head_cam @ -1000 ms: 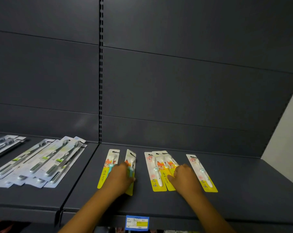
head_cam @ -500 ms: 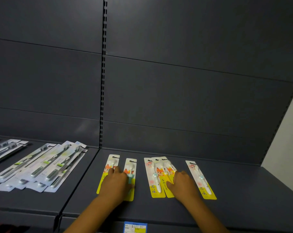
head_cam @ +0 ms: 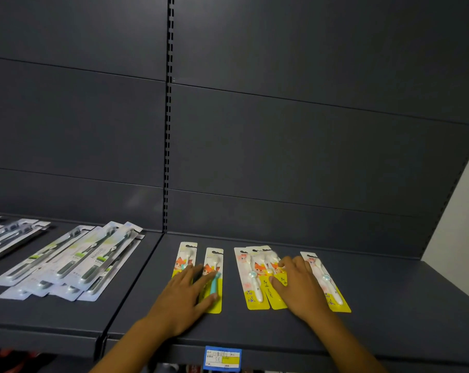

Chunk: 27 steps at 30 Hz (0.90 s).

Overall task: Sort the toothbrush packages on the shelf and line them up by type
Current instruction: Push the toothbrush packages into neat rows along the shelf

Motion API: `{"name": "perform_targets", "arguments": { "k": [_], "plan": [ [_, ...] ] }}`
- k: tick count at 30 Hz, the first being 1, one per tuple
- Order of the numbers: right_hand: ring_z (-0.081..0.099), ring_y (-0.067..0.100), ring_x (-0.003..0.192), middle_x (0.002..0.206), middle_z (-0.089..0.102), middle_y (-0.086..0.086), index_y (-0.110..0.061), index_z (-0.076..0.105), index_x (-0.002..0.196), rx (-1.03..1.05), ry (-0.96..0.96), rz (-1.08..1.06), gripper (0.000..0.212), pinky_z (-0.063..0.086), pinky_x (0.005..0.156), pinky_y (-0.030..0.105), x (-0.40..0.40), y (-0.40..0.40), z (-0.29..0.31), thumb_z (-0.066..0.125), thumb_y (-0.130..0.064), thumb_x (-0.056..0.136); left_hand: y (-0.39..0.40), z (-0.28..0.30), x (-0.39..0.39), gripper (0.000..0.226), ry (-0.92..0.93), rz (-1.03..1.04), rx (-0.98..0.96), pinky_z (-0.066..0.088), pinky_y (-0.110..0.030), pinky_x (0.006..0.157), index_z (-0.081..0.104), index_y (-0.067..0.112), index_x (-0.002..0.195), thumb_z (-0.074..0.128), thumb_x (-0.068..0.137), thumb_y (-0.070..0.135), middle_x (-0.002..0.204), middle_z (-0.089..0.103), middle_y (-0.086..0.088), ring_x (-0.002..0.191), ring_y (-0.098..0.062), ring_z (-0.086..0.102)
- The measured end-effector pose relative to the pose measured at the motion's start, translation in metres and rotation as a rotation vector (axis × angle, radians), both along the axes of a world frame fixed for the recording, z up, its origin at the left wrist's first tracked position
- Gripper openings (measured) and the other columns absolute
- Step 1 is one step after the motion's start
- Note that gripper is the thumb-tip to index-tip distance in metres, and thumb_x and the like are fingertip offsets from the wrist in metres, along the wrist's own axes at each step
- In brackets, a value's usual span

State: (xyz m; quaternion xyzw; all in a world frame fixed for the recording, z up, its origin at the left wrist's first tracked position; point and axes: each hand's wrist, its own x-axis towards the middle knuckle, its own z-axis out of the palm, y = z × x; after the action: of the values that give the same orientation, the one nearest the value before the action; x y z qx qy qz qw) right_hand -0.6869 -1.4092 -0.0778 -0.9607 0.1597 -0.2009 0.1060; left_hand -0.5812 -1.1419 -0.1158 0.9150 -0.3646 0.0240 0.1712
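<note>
Your left hand (head_cam: 183, 297) lies flat, fingers spread, over two yellow fox packages (head_cam: 214, 275) on the dark shelf (head_cam: 389, 313), your right hand (head_cam: 299, 288) flat and ungripping on three overlapping ones (head_cam: 252, 281), white-green packages (head_cam: 74, 261) piled well left.

Dark shelf (head_cam: 389, 305) carries yellow toothbrush packages (head_cam: 257, 281) and white packages (head_cam: 74, 265).
</note>
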Motion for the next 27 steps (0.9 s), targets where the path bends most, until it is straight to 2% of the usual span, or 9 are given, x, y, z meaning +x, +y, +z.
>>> {"name": "perform_targets", "arguments": {
  "k": [7, 14, 19, 23, 27],
  "plan": [
    [0.046, 0.018, 0.116, 0.121, 0.047, -0.001, -0.025, 0.048, 0.124, 0.016, 0.045, 0.024, 0.037, 0.043, 0.090, 0.028, 0.000, -0.002, 0.001, 0.053, -0.045, 0.092, -0.036, 0.003, -0.005, 0.101, 0.000, -0.041, -0.008, 0.007, -0.032, 0.121, 0.007, 0.035, 0.154, -0.011, 0.067, 0.083, 0.162, 0.010, 0.009, 0.151, -0.015, -0.003],
    [0.048, 0.018, 0.115, 0.120, 0.047, 0.000, -0.027, 0.046, 0.125, 0.019, 0.076, 0.042, 0.039, 0.045, 0.088, 0.029, -0.001, -0.008, -0.004, 0.054, -0.045, 0.092, -0.036, 0.002, 0.005, 0.095, -0.016, -0.070, -0.032, 0.013, -0.031, 0.121, 0.014, 0.036, 0.153, -0.003, 0.072, 0.083, 0.161, 0.015, 0.012, 0.150, -0.011, 0.006],
    [0.047, 0.021, 0.117, 0.119, 0.052, 0.003, -0.024, 0.055, 0.111, 0.011, -0.022, -0.097, 0.027, 0.044, 0.090, 0.034, -0.006, -0.030, -0.006, 0.050, -0.045, 0.095, -0.026, -0.005, 0.013, 0.099, -0.059, -0.032, -0.054, 0.017, -0.030, 0.120, 0.025, 0.034, 0.152, -0.006, 0.072, 0.084, 0.158, 0.021, 0.012, 0.148, -0.010, 0.012],
    [0.044, 0.023, 0.118, 0.126, 0.049, 0.006, -0.019, 0.051, 0.126, -0.069, 0.023, -0.307, 0.037, 0.044, 0.094, 0.033, -0.020, -0.057, -0.001, 0.051, -0.038, 0.095, -0.027, -0.007, 0.012, 0.093, -0.068, -0.023, -0.085, 0.017, -0.030, 0.119, 0.023, 0.036, 0.151, -0.004, 0.075, 0.083, 0.158, 0.022, 0.013, 0.148, -0.010, 0.013],
    [0.047, 0.026, 0.119, 0.127, 0.048, 0.011, -0.011, 0.048, 0.128, -0.001, 0.074, -0.384, 0.038, 0.046, 0.090, 0.031, -0.029, -0.078, -0.007, 0.050, -0.031, 0.097, -0.026, -0.005, 0.011, 0.082, -0.074, -0.038, -0.110, 0.022, -0.030, 0.117, 0.020, 0.047, 0.148, -0.003, 0.077, 0.082, 0.155, 0.025, 0.013, 0.145, -0.010, 0.021]
  ]
}}
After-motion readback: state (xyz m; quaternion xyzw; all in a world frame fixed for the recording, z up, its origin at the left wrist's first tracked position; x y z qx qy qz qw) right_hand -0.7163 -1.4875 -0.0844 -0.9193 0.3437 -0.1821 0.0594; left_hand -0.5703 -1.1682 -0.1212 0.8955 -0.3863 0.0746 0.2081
